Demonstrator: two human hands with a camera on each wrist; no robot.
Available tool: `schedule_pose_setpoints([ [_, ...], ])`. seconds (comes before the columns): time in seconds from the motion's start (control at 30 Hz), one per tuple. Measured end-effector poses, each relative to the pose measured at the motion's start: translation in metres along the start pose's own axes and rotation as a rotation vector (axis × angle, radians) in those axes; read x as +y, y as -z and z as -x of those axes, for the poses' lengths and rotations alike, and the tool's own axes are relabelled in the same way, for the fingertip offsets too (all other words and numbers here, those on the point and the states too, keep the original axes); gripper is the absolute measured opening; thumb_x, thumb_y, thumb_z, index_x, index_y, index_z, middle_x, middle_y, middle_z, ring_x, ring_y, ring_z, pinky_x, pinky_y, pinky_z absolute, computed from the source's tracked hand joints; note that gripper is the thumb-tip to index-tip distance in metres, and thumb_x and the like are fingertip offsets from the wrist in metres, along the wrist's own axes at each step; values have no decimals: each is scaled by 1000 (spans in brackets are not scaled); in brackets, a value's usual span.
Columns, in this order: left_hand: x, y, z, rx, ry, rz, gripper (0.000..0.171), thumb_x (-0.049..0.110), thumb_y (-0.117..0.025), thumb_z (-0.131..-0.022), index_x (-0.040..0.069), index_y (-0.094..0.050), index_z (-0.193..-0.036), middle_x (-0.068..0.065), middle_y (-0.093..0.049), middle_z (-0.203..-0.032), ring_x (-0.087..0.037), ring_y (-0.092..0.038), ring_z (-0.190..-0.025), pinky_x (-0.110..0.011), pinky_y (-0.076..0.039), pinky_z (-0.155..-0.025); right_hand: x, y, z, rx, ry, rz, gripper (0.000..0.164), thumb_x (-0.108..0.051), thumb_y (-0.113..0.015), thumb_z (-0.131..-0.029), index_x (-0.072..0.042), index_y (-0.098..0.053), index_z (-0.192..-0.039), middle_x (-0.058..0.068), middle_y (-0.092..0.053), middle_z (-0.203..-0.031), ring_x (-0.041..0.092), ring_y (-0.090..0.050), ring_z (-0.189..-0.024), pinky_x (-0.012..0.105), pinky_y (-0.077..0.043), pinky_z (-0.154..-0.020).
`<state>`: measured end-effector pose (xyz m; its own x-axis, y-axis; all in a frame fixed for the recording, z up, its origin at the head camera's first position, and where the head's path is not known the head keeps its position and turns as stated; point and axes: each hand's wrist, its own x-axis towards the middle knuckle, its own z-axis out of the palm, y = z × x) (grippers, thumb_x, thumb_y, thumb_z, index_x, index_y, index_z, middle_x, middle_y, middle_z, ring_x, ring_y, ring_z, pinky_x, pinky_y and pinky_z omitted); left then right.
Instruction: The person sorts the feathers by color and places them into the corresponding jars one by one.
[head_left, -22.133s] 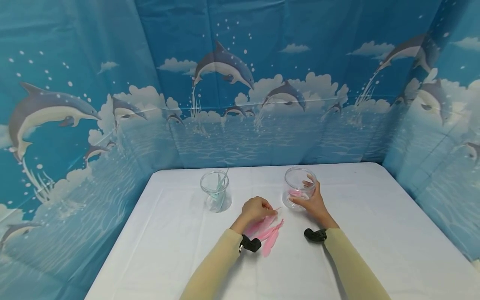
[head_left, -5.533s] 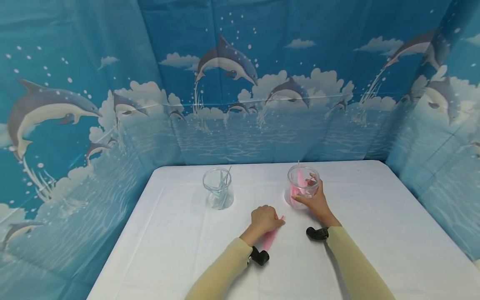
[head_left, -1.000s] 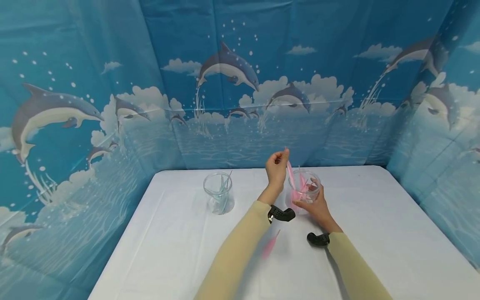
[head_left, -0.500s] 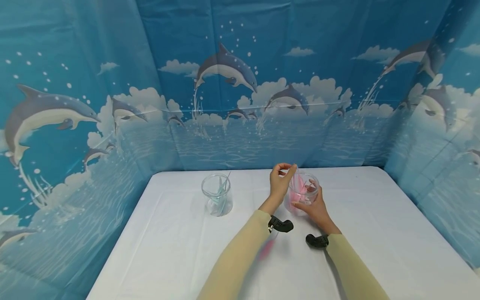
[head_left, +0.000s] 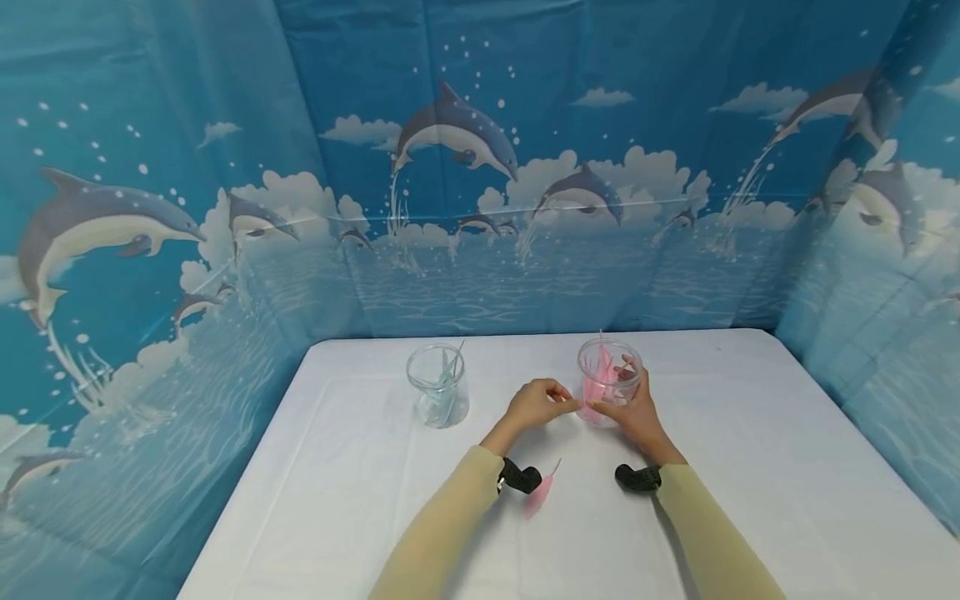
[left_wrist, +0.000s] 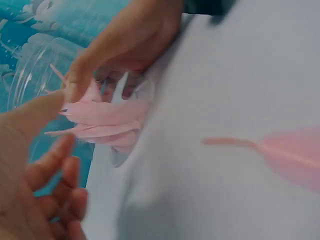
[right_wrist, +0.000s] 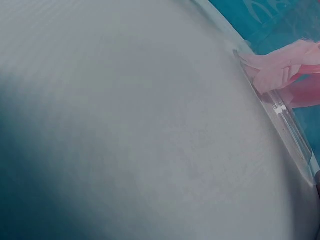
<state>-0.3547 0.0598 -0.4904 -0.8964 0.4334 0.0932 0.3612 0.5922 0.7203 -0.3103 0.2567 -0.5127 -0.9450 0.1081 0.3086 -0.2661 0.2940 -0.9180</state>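
My right hand (head_left: 636, 410) grips the side of a clear glass jar (head_left: 611, 385), which holds several pink feathers (left_wrist: 107, 115). Its thumb lies across the near side of the jar. My left hand (head_left: 534, 406) is just left of the jar, its thumb reaching to the other thumb at the glass. In the left wrist view its fingers are loosely bent around nothing, beside the quills in the jar. A single pink feather (head_left: 538, 497) lies on the table below, near my left wrist. The right wrist view catches only the jar's base edge and some pink feathers (right_wrist: 285, 70).
A second glass jar (head_left: 427, 386) stands to the left with several pale green feathers (head_left: 448, 371) in it. White cloth covers the table (head_left: 337, 492). A blue dolphin-print curtain (head_left: 480, 275) hangs behind and at both sides.
My left hand lowered a pink feather into the right jar, let it go, and came down to the jar's near left side. My right hand has stayed on the jar.
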Motion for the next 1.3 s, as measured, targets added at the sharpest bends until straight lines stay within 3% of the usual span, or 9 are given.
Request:
schedule_pose_setpoints([
  [0.1, -2, 0, 15, -144, 74, -196, 33, 55, -74, -75, 23, -66, -76, 12, -56, -68, -6, -49, -60, -24, -39, -54, -1, 0, 1, -6, 1, 0, 95, -6, -80, -76, -4, -14, -145, 30, -31, -136, 42, -30, -124, 60, -26, -99],
  [0.2, 1, -1, 29, -208, 124, -402, 39, 62, -75, -67, 26, -64, -67, 13, -55, -65, -6, -50, -60, -25, -39, -53, -1, 0, 1, -10, -6, 2, 95, -8, -80, -76, -4, -14, -145, 30, -31, -136, 42, -30, -124, 61, -25, -100],
  [0.37, 11, -5, 43, -211, 132, -672, 45, 69, -76, -58, 27, -65, -64, 12, -55, -66, -12, -53, -67, -27, -40, -57, -1, 1, -2, 2, -29, 11, 95, -10, -81, -76, -8, -15, -144, 27, -31, -137, 40, -30, -125, 60, -24, -101],
  [0.53, 18, -9, 50, -189, 118, -816, 52, 73, -72, -59, 23, -69, -72, 7, -57, -69, -15, -54, -73, -29, -41, -63, 1, 3, -4, 3, -23, 5, 96, -9, -81, -76, -8, -14, -145, 28, -31, -137, 40, -29, -126, 60, -24, -101],
  [0.67, 19, -12, 55, -174, 101, -824, 46, 69, -71, -63, 24, -70, -73, 7, -59, -70, -15, -54, -72, -29, -41, -64, 2, 3, -4, 5, -27, -7, 97, -8, -81, -75, -7, -14, -146, 28, -31, -137, 40, -30, -126, 59, -25, -101],
  [0.93, 16, -15, 64, -132, 69, -733, 31, 56, -76, -69, 27, -68, -64, 9, -59, -67, -13, -53, -64, -27, -40, -57, 2, 3, -3, 0, -47, 3, 97, -9, -81, -75, -8, -14, -146, 29, -30, -139, 42, -28, -128, 60, -23, -102],
  [1.3, 15, -13, 69, -208, 22, -695, 20, 43, -70, -83, 25, -71, -75, 10, -60, -72, -12, -56, -71, -27, -41, -60, 12, 2, -5, 0, -23, 3, 98, -7, -81, -75, -9, -14, -145, 29, -31, -138, 43, -29, -127, 62, -24, -100],
])
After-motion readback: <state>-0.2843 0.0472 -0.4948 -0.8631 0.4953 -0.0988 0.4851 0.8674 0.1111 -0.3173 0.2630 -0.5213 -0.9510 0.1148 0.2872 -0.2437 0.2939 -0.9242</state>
